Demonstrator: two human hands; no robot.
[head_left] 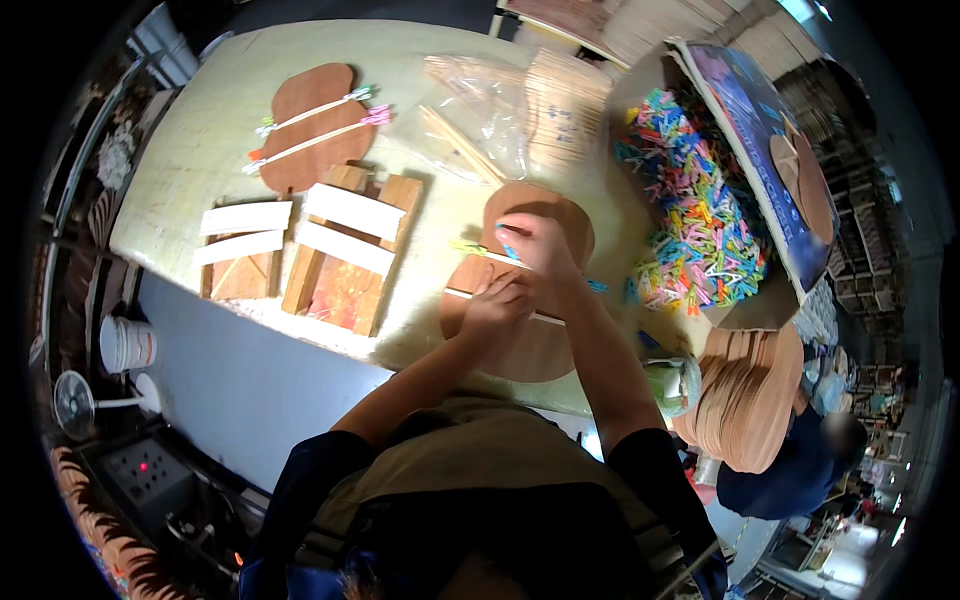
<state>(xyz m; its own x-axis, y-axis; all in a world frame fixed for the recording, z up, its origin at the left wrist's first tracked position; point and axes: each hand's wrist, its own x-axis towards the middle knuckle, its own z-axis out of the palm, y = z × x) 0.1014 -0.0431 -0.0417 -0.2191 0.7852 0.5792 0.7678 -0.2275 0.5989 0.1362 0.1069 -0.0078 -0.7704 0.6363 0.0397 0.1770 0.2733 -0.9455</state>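
A brown, guitar-body-shaped wooden board (522, 362) lies in front of me, with pale thin wooden strips across it. My right hand (536, 246) is closed in a pinch on a small blue clip (508, 246), over the upper strip. A yellow-green clip (468, 247) sits at that strip's left end, and another blue clip (597, 286) shows at its right end. My left hand (497, 305) presses on the board beside the lower strip (547, 319), its fingers stretched out and partly hidden.
A similar board (313, 95) with clipped strips lies far left. Nearer stand two wooden frames (384, 280) bearing white strips. Bagged sticks (565, 105) lie at the back. On the right are a box of colourful clips (700, 240) and stacked boards (745, 400); a person (775, 480) is beyond.
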